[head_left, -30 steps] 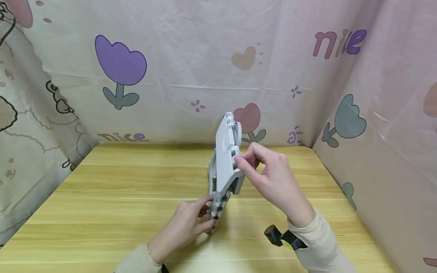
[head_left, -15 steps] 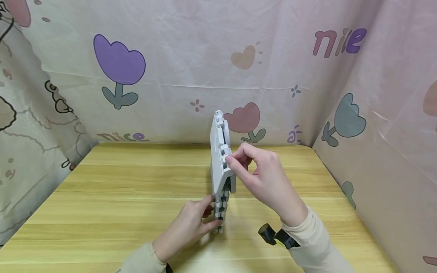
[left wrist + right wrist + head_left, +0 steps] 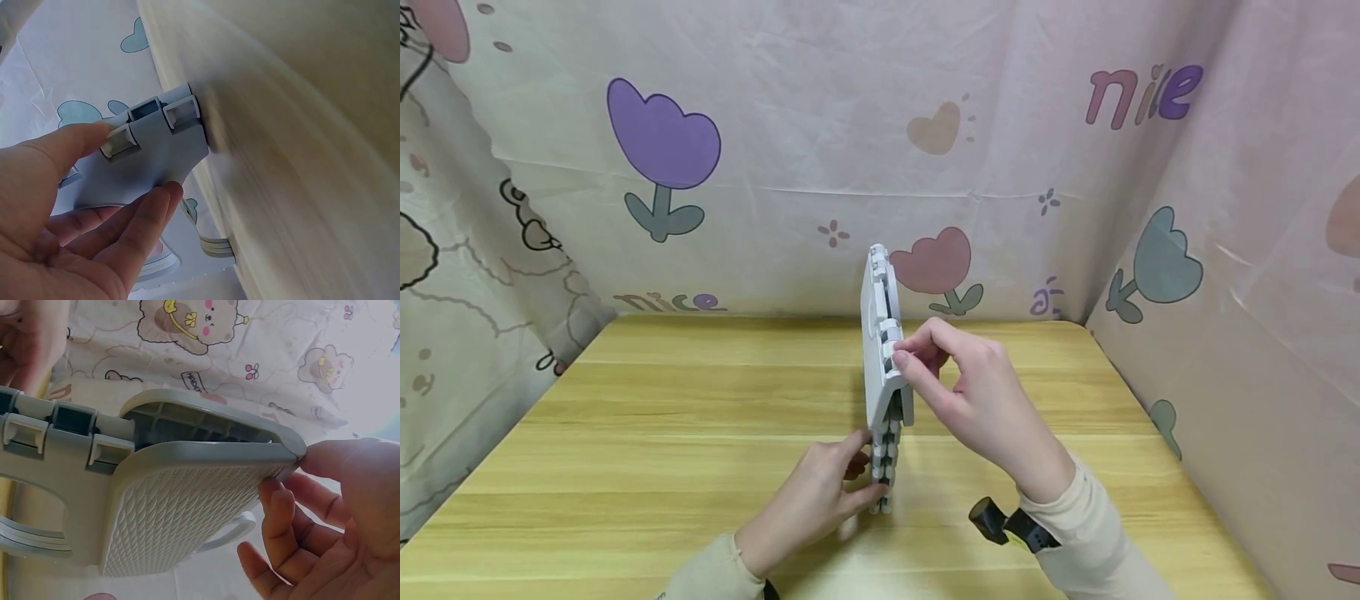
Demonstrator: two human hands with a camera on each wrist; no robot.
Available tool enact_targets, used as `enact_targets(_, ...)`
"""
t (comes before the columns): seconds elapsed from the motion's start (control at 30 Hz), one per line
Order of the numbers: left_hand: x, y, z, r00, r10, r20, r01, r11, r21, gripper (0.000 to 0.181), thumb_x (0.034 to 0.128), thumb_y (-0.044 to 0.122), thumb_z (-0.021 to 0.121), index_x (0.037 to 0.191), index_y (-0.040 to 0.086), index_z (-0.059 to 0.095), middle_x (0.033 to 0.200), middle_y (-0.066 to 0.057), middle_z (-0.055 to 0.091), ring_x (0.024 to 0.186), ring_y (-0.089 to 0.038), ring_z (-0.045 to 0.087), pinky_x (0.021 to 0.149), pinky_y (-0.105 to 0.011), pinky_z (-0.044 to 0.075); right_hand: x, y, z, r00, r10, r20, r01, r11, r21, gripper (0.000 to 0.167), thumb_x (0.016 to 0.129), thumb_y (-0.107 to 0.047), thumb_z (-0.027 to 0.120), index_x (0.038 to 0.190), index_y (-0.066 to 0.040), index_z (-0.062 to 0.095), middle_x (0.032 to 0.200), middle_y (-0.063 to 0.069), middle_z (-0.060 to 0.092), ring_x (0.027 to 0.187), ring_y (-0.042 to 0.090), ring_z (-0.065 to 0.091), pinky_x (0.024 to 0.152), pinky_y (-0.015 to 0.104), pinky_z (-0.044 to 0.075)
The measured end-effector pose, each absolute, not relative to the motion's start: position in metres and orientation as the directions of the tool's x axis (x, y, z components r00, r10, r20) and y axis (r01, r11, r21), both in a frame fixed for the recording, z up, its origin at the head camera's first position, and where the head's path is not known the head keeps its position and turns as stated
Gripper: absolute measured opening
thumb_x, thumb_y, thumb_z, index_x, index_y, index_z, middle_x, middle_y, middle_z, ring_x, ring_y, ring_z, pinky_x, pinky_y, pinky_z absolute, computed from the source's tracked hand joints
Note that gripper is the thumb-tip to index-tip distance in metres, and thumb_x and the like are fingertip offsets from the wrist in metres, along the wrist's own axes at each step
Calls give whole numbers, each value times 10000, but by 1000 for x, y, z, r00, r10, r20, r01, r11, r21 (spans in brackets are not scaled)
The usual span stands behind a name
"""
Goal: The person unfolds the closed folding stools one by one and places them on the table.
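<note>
A light grey hinged plastic piece (image 3: 878, 333) stands upright on the table, seen nearly edge-on in the head view. Its lower end is pinched between the thumb and fingers of my left hand (image 3: 808, 496); the left wrist view shows the hand (image 3: 94, 212) on a grey panel (image 3: 147, 153) with hinge knuckles, close to the wood. My right hand (image 3: 981, 392) pinches the upper section at its near edge. In the right wrist view that hand (image 3: 331, 519) holds the corner of a woven-textured panel (image 3: 175, 506), and a second ribbed panel lies against it with a narrow gap.
The wooden table (image 3: 700, 400) reaches back to a patterned cloth (image 3: 805, 108), which also hangs at the left and right. A black device (image 3: 1011, 525) is strapped to the right wrist over a beige sleeve (image 3: 1093, 533).
Over the last second the grey piece has turned more edge-on and its top has shifted left. The right hand has moved left with it, and the left hand slightly right. Both grips persist.
</note>
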State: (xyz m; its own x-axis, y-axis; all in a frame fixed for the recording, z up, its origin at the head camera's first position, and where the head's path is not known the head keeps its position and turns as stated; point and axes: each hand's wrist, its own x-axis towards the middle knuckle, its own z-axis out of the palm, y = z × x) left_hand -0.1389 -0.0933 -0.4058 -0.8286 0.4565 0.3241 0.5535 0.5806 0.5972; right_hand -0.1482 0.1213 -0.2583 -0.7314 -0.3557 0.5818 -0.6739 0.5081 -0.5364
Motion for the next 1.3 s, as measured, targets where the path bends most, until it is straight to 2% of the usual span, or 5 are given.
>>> enact_targets(0.43,-139,-95,-406,-830,454,325,551,574,606,495,895,142,875,1312,17,639,1087,-154,818,915,-282,826,782,-243,662,-154,140,-279,-732,-443,517,-681,466,-565,212,1053,-211,692,1263,-189,698,928,-130,764,866,33,710,749,281,577)
enact_targets(0.6,-139,-97,-406,-832,450,324,548,579,603,527,884,140,881,1331,4,637,1076,-161,818,914,-284,826,784,-240,661,-162,148,-295,-755,-547,362,-634,470,-614,428,1006,-311,767,1380,-161,624,1076,-110,776,990,47,733,921,329,611)
enact_targets(0.77,-138,-97,-406,-828,453,329,554,573,604,530,884,143,882,1334,5,638,1075,-148,820,919,-271,827,792,-227,656,-174,151,-320,-794,-585,167,-534,541,-649,618,934,-492,818,1410,-159,605,1160,-72,771,1082,99,736,1013,394,595)
enact_targets(1.03,-138,-97,-406,-823,460,334,562,571,598,519,886,142,880,1333,33,641,1085,-138,821,902,-253,822,766,-213,651,-181,143,-355,-766,-633,112,-540,538,-647,395,935,-414,832,1235,-182,723,1124,-54,809,1042,103,759,1009,419,617)
enact_targets(1.3,-139,-99,-408,-808,460,367,585,560,587,553,875,128,887,1351,4,633,1087,-164,820,890,-272,828,754,-220,655,-181,135,-364,-737,-654,169,-580,485,-655,354,934,-347,847,1212,-155,738,1100,-43,822,1023,172,787,983,449,635)
